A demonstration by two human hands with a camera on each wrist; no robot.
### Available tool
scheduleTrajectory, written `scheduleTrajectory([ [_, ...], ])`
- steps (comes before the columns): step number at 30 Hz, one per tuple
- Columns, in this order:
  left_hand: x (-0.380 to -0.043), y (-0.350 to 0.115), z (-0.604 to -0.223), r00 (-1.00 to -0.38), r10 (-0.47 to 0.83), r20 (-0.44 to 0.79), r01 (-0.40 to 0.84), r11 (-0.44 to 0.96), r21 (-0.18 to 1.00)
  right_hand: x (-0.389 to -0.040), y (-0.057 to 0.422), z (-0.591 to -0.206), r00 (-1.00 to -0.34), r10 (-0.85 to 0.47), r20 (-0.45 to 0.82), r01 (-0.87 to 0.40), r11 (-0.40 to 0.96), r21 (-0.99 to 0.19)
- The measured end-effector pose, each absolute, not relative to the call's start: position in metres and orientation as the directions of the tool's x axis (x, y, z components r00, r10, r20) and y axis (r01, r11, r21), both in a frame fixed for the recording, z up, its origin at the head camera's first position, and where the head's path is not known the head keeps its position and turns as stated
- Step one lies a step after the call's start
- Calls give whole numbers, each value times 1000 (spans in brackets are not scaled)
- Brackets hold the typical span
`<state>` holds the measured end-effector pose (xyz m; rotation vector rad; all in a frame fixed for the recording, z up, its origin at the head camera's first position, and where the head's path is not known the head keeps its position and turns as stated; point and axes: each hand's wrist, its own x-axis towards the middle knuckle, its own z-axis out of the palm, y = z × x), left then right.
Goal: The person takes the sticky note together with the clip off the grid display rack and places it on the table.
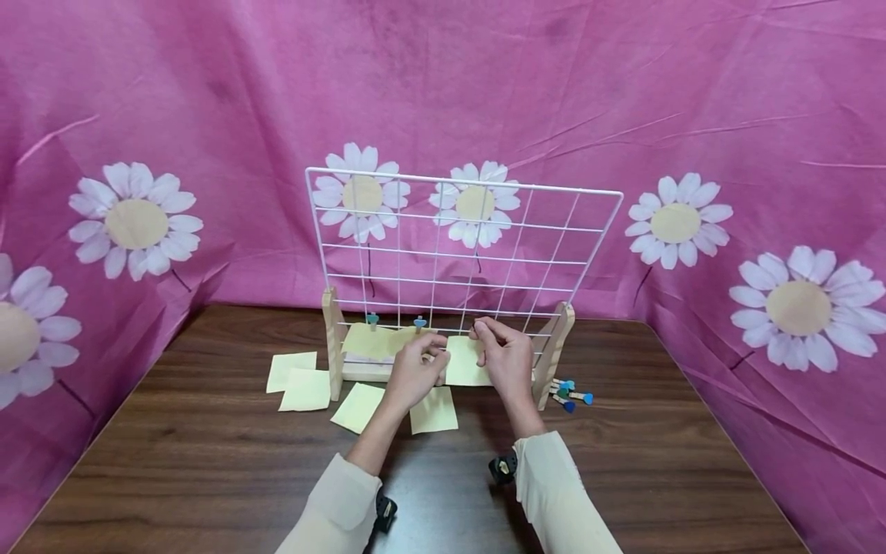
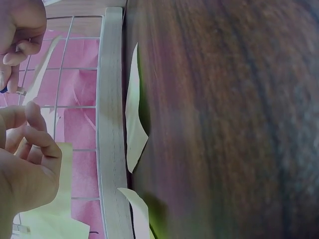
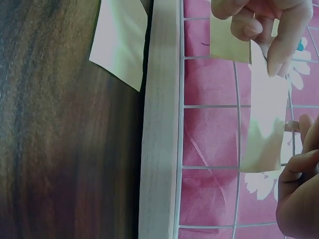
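My left hand point(image 1: 418, 369) pinches the left edge of a pale yellow sticky note point(image 1: 462, 362). This note stands against the lower part of a white wire grid point(image 1: 464, 181). At the note's upper edge, my right hand point(image 1: 508, 358) pinches a small wooden clothespin point(image 3: 291, 126), mostly hidden by the fingers. A dark blue tip of it shows in the left wrist view. To the left, yellow notes point(image 1: 370, 344) hang on the grid, under a teal-topped clothespin point(image 1: 373, 320) and a blue-topped clothespin point(image 1: 420, 324).
The grid stands in a wooden base with a left upright point(image 1: 334, 346) and a right upright point(image 1: 555, 350). Loose notes point(image 1: 304, 391) lie at the left, more notes point(image 1: 358, 408) in front of the base. Several clothespins point(image 1: 569, 394) lie right of it on the brown table point(image 1: 657, 462).
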<state>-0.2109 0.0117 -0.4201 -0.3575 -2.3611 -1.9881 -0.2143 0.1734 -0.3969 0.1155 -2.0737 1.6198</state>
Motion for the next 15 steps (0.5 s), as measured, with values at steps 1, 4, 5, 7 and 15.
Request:
scheduleTrajectory([
  [1,-211,12,-420,-973,153,171,194,155,969,-214,174,-397,-870,236,432,-364,283,-887],
  [4,-211,11,-419,-973,152,171,194,155,969,-214,174,-395,-869,244,430,-363,276,-890],
  [5,-211,11,-419,-973,152,172,195,153,969,-214,174,-394,-868,249,429,-363,271,-891],
  [7,-211,10,-418,-973,152,171,193,146,970,-213,174,-392,-864,258,432,-369,259,-893],
  [15,-209,9,-420,-975,147,169,188,130,974,-211,177,-391,-869,250,427,-382,210,-900],
])
